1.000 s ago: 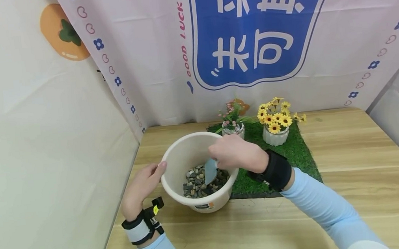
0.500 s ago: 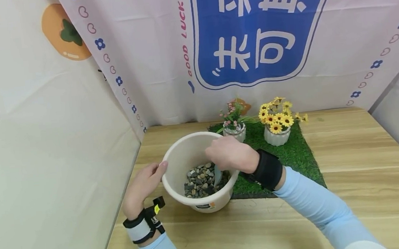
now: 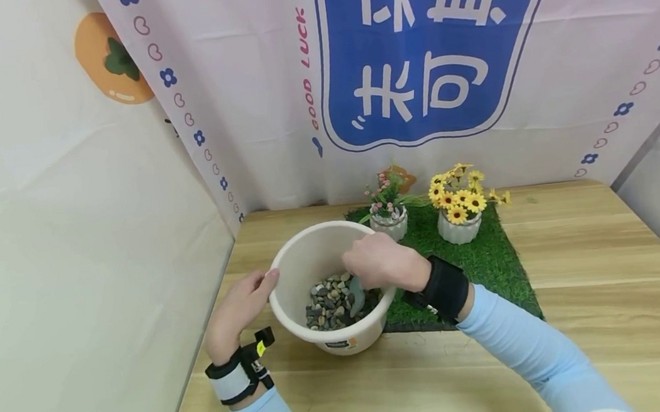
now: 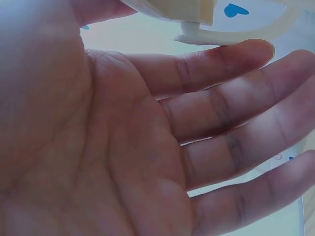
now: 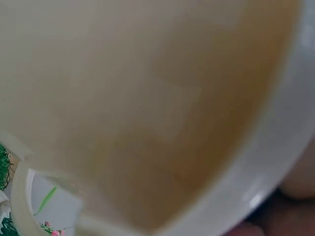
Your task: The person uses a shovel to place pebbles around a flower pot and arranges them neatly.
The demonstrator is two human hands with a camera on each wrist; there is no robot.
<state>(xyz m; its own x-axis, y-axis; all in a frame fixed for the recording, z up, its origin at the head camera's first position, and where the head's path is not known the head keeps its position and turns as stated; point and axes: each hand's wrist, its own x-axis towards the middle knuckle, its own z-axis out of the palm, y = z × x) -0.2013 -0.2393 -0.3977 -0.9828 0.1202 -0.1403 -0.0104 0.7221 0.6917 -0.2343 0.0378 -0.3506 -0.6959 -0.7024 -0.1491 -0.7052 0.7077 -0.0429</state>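
A pale bucket (image 3: 302, 264) is set on the wooden table (image 3: 592, 242), just left of the centre of the head frame, with grey and tan pebbles (image 3: 326, 301) held in its bottom. Its left rim is pinched by the left hand (image 3: 241, 305), thumb over the edge; in the left wrist view the other fingers are stretched nearly straight, slightly apart. A blue scoop (image 3: 357, 297) is held among the pebbles by the right hand (image 3: 383, 261), whose fingers seem curled around its handle, though the grip is mostly hidden. Right of the bucket, pink flowers (image 3: 388, 211) and yellow flowers (image 3: 458, 201) are potted on a grass mat (image 3: 489, 277).
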